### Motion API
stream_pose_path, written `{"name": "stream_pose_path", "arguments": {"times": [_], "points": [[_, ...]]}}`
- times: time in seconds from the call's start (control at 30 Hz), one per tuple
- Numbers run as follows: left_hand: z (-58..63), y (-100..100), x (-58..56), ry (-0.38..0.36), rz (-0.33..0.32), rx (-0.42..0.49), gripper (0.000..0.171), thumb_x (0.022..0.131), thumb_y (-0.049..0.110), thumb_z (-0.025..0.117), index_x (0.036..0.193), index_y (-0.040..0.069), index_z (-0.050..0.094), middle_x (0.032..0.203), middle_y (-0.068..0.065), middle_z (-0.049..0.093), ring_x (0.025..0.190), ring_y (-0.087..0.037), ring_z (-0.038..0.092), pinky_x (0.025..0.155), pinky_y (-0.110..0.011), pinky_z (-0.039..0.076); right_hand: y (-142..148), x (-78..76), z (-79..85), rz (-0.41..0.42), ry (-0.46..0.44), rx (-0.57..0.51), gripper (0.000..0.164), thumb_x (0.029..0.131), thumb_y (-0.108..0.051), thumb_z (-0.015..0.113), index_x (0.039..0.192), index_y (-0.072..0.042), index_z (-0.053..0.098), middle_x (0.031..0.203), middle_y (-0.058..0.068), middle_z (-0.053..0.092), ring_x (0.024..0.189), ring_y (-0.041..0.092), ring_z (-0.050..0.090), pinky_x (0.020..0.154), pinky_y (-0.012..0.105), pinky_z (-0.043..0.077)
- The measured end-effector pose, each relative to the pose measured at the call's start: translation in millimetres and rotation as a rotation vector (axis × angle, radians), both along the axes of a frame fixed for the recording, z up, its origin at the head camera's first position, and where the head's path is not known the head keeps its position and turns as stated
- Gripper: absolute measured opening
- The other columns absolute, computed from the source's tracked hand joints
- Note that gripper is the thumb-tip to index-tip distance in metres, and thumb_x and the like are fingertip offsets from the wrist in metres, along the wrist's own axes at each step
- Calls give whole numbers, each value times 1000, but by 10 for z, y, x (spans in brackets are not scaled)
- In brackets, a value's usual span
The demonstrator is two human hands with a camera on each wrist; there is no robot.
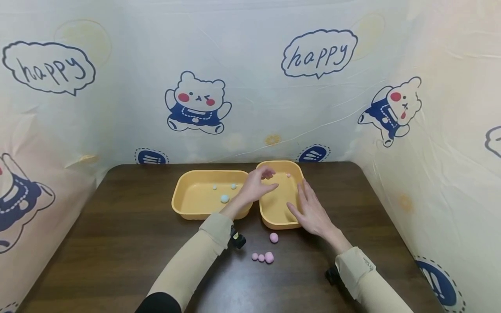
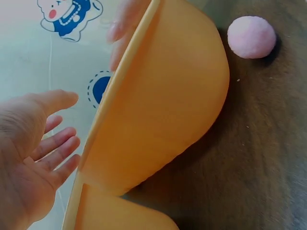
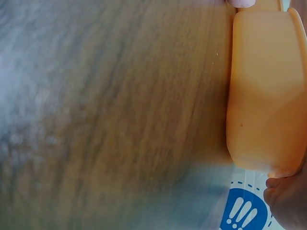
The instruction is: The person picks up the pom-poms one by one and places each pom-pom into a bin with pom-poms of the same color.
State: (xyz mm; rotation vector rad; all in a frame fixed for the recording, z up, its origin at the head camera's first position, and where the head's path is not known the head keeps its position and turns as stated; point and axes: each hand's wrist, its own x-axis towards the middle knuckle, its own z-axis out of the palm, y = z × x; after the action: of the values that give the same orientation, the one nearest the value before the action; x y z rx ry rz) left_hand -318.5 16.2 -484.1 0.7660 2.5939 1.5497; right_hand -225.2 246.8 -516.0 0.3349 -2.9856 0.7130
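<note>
My left hand hovers above the meeting edges of two yellow trays, its fingers loosely bent and holding nothing; the left wrist view shows its thumb apart from the fingers. Along the right tray's right side lies my right hand, fingers extended and at the rim, thumb over the inside. One tiny pink ball sits in that tray. In the left tray are a larger light-blue ball and two smaller light-blue balls. A pink ball rests on the table in front of the right tray.
Nearer the front, a row of pink balls lies on the dark wooden table, two small and one larger. A printed cloth with bears hangs behind the table and on both sides.
</note>
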Motion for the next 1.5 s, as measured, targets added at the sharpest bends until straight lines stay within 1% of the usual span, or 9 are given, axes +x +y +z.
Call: {"name": "stream_pose_path", "arguments": {"times": [0.17, 0.33, 0.53, 0.67, 0.8, 1.03, 1.2, 1.33, 1.5], "points": [[14, -141, 121, -9, -25, 34, 41, 97, 15, 84, 130, 0, 65, 130, -26, 70, 125, -42, 67, 117, -56, 52, -9, -8, 11, 3, -2, 0, 91, 112, -53, 53, 172, 5, 18, 184, 28, 7, 171, 47, 15, 135, 66, 27], [23, -267, 259, 2, -49, 25, 49, 96, 18, 85, 136, 0, 62, 135, -25, 68, 127, -40, 65, 118, -57, 52, -21, -12, 10, 3, -10, -1, 91, 112, -54, 52, 173, 4, 17, 184, 27, 6, 171, 47, 15, 135, 66, 27], [59, -317, 448, -7, -68, 55, 51, 96, 18, 85, 137, -1, 61, 136, -25, 68, 128, -45, 64, 120, -58, 51, -15, -10, 34, 0, -18, 3, 91, 112, -55, 51, 173, 3, 15, 184, 27, 4, 171, 48, 15, 135, 67, 27], [67, -341, 549, 26, -62, 33, 48, 98, 19, 83, 137, -1, 62, 133, -23, 69, 128, -38, 66, 119, -55, 52, -17, -3, 34, -1, -15, -11, 90, 112, -53, 51, 174, 3, 16, 184, 26, 4, 170, 48, 15, 135, 67, 27], [66, -407, 693, 37, -33, 43, 42, 99, 15, 81, 134, 1, 63, 131, -17, 70, 127, -34, 66, 117, -55, 54, -27, 8, 9, -5, -14, -15, 89, 112, -52, 51, 173, 3, 17, 184, 26, 4, 170, 49, 16, 134, 68, 28], [42, -592, 985, -8, -6, 142, 35, 98, 6, 80, 129, 2, 64, 130, -20, 69, 126, -32, 67, 114, -56, 56, -31, 21, -3, 3, -3, 0, 88, 113, -50, 51, 173, 5, 17, 184, 27, 4, 170, 49, 16, 136, 66, 25], [0, -735, 1174, -62, -43, 207, 32, 98, 6, 80, 127, 5, 66, 125, -19, 71, 119, -31, 70, 112, -55, 59, -23, 28, 7, 6, 18, 15, 86, 113, -47, 52, 171, 7, 20, 183, 29, 9, 169, 49, 18, 136, 65, 26], [-59, -832, 1278, -78, -86, 234, 32, 99, 5, 80, 128, 2, 66, 125, -22, 71, 115, -36, 71, 106, -47, 62, -21, 32, 15, 5, 15, 20, 86, 113, -48, 52, 171, 7, 21, 183, 30, 10, 169, 49, 18, 136, 65, 26], [-128, -919, 1340, -110, -104, 217, 32, 99, 4, 80, 128, 0, 66, 124, -25, 71, 114, -36, 71, 103, -40, 63, -21, 31, 16, 7, 14, 15, 86, 113, -47, 52, 171, 7, 21, 183, 30, 9, 170, 49, 17, 136, 65, 25]]}}
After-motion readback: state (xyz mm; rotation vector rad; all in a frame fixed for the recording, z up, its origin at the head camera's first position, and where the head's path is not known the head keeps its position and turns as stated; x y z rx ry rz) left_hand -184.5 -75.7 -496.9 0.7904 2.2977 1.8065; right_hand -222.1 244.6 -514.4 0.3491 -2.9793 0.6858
